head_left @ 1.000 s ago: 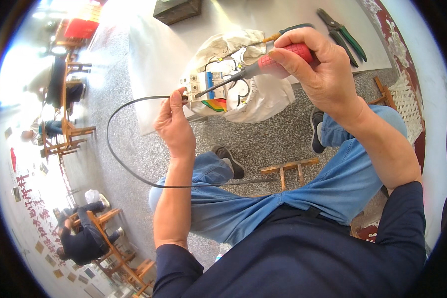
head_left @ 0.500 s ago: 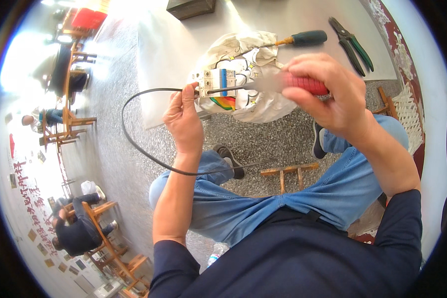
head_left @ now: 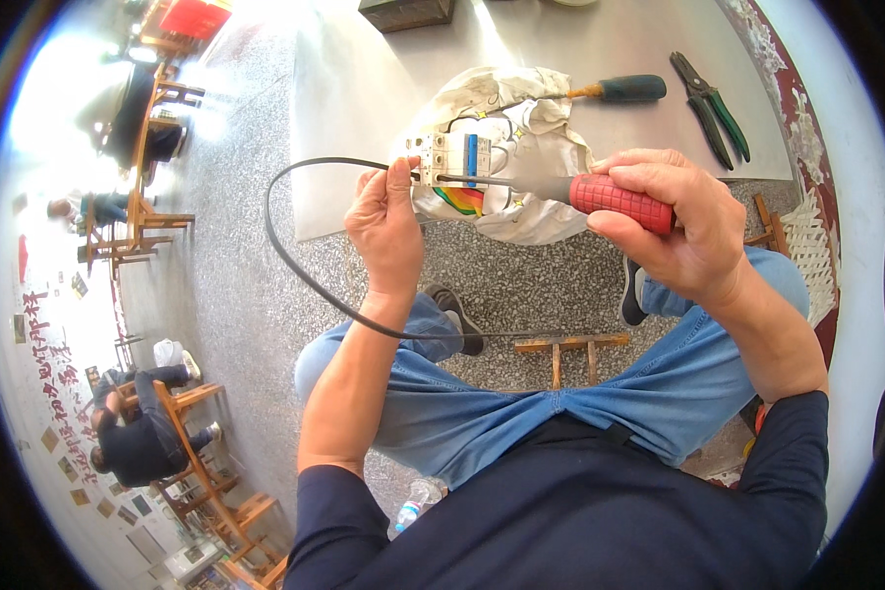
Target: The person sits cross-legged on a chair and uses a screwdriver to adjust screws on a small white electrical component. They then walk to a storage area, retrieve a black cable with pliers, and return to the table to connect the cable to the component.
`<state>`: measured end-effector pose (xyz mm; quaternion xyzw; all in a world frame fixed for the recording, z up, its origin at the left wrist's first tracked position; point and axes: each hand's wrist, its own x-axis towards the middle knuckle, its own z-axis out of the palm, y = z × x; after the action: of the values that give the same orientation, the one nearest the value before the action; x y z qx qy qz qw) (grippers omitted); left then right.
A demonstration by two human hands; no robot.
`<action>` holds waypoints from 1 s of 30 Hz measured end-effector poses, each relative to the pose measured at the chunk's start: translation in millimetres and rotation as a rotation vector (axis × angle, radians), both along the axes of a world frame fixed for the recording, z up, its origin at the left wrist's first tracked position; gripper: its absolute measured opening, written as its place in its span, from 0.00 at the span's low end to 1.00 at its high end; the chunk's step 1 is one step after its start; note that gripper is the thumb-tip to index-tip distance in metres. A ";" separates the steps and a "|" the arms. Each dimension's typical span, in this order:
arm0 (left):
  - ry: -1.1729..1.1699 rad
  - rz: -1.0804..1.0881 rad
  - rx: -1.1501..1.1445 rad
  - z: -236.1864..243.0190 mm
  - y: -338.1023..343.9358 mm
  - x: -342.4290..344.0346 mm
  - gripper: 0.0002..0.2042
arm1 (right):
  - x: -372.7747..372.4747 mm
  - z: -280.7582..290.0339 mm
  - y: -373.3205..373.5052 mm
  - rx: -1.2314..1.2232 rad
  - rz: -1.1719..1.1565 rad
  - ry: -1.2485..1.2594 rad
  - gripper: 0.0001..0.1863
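My left hand [head_left: 385, 241] pinches the end of a black cable [head_left: 269, 211] against the left side of a white circuit breaker [head_left: 442, 157] with a blue strip. From there the cable loops out left and back across my forearm. In my right hand [head_left: 706, 231] is a screwdriver with a red ribbed handle [head_left: 615, 200], fingers and thumb around its end. Its shaft lies level across the breaker, the tip at the breaker's face. Under the breaker spreads a crumpled white printed cloth [head_left: 536, 221].
On the grey tabletop [head_left: 354, 98] lie a green-handled screwdriver [head_left: 631, 89] and green-handled pliers [head_left: 710, 110]. A dark box [head_left: 408, 14] stands at the far edge. Below are my knees and a wooden stool [head_left: 572, 344]. Another person [head_left: 143, 442] sits at far left.
The red screwdriver handle, blurred before, is now sharp, and my right hand's grip on it has turned. Hands, breaker and tabletop things appear slightly further right. The left hand still pinches the cable.
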<state>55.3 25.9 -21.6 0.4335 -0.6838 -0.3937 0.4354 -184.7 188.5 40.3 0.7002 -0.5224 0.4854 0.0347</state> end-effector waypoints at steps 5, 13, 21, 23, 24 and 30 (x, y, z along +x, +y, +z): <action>0.017 0.002 -0.007 1.3 0.3 -1.6 0.11 | 2.6 2.0 0.2 -0.039 0.007 0.044 0.26; -0.040 0.002 -0.041 1.1 -0.8 -0.4 0.12 | 5.3 4.0 7.1 -0.018 0.067 0.119 0.29; 0.022 0.012 0.019 -4.8 -4.0 1.7 0.12 | 1.7 1.5 -5.5 0.040 0.001 -0.090 0.23; 0.060 0.006 0.040 -6.8 -4.9 2.1 0.12 | 4.5 2.0 -9.5 -0.013 -0.013 -0.112 0.20; 0.048 0.007 0.035 -6.6 -5.0 1.9 0.12 | 6.8 0.8 -13.0 -0.062 -0.034 -0.118 0.20; 0.066 0.010 0.032 -7.3 -5.0 2.8 0.13 | -3.2 -0.6 -11.0 0.033 -0.011 0.026 0.18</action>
<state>58.2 20.9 -29.0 0.4303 -0.6605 -0.4166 0.4528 -187.9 177.5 39.7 0.7040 -0.5335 0.4676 0.0326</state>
